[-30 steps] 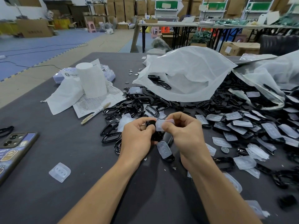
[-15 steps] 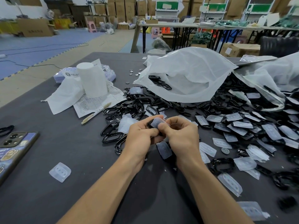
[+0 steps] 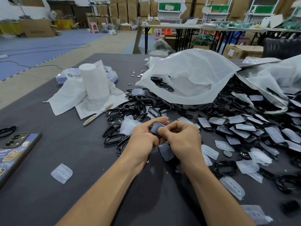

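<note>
**2 hands gripping 1 black frame piece above the table**

Left hand (image 3: 143,138) is curling round the black frame piece (image 3: 155,128), fingers wrapping its left edge and 1 finger stretching over the top. Right hand (image 3: 184,141) is gripping the same piece from the right, fingers bent in, thumb pressing on the clear pad sitting in the frame. Both hands are closing tight on it and are holding nothing else. The piece is sitting between the 2 hands, tilted toward the camera and held up off the grey table (image 3: 81,168). That is centre of view, just in front of the black frame pile (image 3: 138,106).

Right under the hands a second piece (image 3: 166,151) with a clear pad on it is lying on the table, partly hidden by the right hand. A loose clear pad (image 3: 61,173) with 3 dimples is lying alone, well apart to the left. A phone (image 3: 17,147) is lying back up at the left edge.

Behind the pile a tissue roll (image 3: 95,81) is standing upright, touching a printed sheet (image 3: 104,101). A pen (image 3: 97,114) is lying at the sheet's near corner. A white bag (image 3: 187,75) is lying open over the far side of the pile, black parts showing in its mouth. To the right, many padded pieces (image 3: 244,128) are spreading over the table, with 1 coin cell (image 3: 227,153) lying among them.
</note>
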{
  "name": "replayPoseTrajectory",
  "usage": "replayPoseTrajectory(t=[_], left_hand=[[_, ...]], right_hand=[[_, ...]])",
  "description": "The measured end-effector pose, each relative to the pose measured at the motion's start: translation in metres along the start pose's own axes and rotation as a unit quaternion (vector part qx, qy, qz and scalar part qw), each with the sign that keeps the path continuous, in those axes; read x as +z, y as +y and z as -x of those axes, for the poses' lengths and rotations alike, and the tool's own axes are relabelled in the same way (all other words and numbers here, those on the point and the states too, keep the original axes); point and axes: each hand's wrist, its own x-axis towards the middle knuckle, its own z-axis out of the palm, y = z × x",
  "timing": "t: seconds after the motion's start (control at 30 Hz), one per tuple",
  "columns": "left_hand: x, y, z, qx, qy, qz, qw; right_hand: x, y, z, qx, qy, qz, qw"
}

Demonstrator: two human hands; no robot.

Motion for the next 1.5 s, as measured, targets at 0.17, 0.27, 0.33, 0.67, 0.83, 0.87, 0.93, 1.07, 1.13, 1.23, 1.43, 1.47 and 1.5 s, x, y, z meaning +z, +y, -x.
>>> replayPoseTrajectory(t=[0.17, 0.27, 0.33, 0.67, 0.83, 0.87, 0.93, 1.07, 1.13, 1.23, 1.43, 1.47, 1.5], left_hand=[[-0.001, 0.001, 0.001, -0.001, -0.015, 0.002, 1.000], [-0.002, 0.000, -0.001, -0.008, -0.019, 0.008, 1.000], [-0.004, 0.000, -0.003, -0.014, -0.018, 0.028, 0.999], [-0.002, 0.000, -0.001, -0.037, -0.007, 0.040, 0.998], [0.000, -0.001, 0.000, -0.029, 0.000, 0.037, 0.999], [0.000, 0.000, 0.000, -0.023, -0.003, 0.037, 0.999], [0.000, 0.001, 0.000, -0.016, -0.012, 0.054, 0.998], [-0.002, 0.003, 0.000, -0.009, -0.030, 0.083, 0.996], [-0.003, 0.003, 0.000, -0.012, -0.043, 0.077, 0.996], [-0.007, 0.007, 0.001, -0.004, -0.059, 0.025, 0.998], [-0.015, 0.010, 0.002, 0.040, 0.009, -0.122, 0.992], [-0.015, 0.010, 0.002, 0.041, 0.017, -0.129, 0.991], [-0.015, 0.009, 0.002, 0.043, 0.029, -0.128, 0.990]], right_hand=[[0.001, -0.001, -0.001, 0.001, -0.027, -0.027, 0.999], [0.000, 0.000, -0.004, 0.015, -0.037, -0.068, 0.997], [-0.002, 0.000, -0.005, 0.024, -0.056, -0.101, 0.993], [0.002, 0.000, -0.003, 0.011, -0.008, -0.016, 1.000], [0.004, -0.002, 0.003, 0.007, 0.052, 0.088, 0.995], [0.005, -0.002, 0.003, 0.007, 0.070, 0.101, 0.992], [0.005, 0.000, 0.004, -0.006, 0.100, 0.119, 0.988], [0.004, 0.000, 0.001, -0.012, 0.070, 0.093, 0.993], [0.003, 0.002, -0.003, -0.004, 0.047, 0.061, 0.997], [0.000, 0.005, -0.006, 0.018, 0.020, -0.009, 1.000], [-0.005, 0.007, -0.011, 0.042, -0.002, -0.043, 0.998], [-0.005, 0.007, -0.011, 0.040, -0.011, -0.042, 0.998], [-0.005, 0.007, -0.011, 0.036, -0.020, -0.041, 0.998]])
